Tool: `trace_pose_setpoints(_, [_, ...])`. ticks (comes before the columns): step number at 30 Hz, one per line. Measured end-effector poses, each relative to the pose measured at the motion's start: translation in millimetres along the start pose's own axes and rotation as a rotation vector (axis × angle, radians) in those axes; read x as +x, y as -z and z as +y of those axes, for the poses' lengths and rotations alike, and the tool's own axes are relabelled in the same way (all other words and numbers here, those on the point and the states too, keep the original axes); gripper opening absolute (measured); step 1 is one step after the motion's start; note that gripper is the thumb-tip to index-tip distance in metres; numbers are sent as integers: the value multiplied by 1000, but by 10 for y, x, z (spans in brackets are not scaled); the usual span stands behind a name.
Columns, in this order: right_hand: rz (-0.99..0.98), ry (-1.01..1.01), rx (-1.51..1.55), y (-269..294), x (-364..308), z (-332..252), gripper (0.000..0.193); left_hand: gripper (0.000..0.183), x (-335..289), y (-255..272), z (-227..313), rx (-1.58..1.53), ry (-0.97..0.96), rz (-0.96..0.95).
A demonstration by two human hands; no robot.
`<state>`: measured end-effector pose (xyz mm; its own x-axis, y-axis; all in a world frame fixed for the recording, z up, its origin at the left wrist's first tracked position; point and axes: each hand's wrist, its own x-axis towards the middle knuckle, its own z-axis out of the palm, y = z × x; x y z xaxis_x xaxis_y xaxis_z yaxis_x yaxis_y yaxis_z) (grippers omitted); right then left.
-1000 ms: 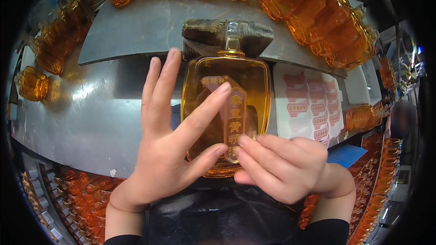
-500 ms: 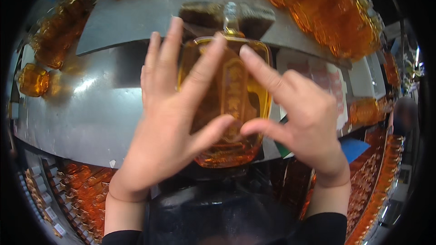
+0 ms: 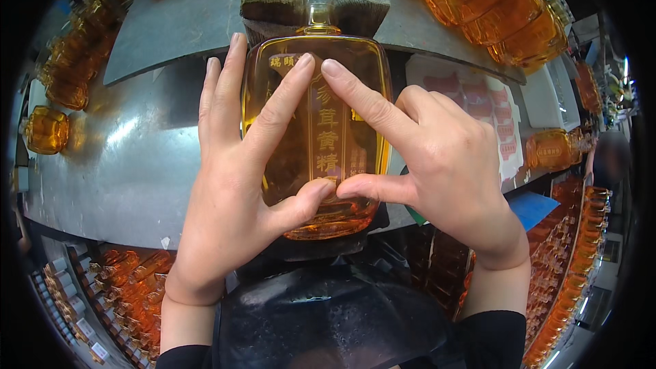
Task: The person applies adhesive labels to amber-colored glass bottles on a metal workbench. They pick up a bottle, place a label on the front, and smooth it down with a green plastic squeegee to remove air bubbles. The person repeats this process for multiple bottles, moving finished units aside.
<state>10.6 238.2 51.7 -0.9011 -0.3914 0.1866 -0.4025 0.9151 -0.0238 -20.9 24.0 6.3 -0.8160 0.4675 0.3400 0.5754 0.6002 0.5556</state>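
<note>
A large glass bottle [image 3: 280, 143] of amber liquid lies on its back in front of me, neck pointing away. Its neck rests in the notch of a dark worn block [image 3: 273, 7]. Down its face runs a brownish label [image 3: 328, 133] with gold lettering. My left hand [image 3: 236, 164] is open over the bottle's left side, index fingertip and thumb at the label's upper and lower ends. From the right, my right hand [image 3: 444, 157] mirrors it, index finger and thumb stretched apart, its other fingers curled. Neither hand grips the bottle; the fingertips appear to touch the label.
A grey metal worktop [image 3: 130, 184] spreads to the left. Amber bottles [image 3: 478, 7] stand along the far edge, with a single bottle [image 3: 48, 130] at left. A sheet of red labels [image 3: 478, 102] lies at right beside another bottle [image 3: 550, 149]. More bottles [image 3: 130, 287] fill racks below.
Both hands have drawn slightly left. The bottle appears shifted left and nearer the top of the picture, and its label now shows more sharply.
</note>
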Motion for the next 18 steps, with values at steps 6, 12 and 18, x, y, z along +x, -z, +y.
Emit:
trace_pose_setpoints(6, [-12,15,29,29,21,15,82,87,-6,-3,11,-11,12,10])
trace_pose_setpoints(12, [-21,10,1,37,38,0,79,86,1,9,8,-10,22,-5])
trace_pose_setpoints(18, [-45,7,-14,55,43,-10,80,88,-2,29,10,-42,18,-45])
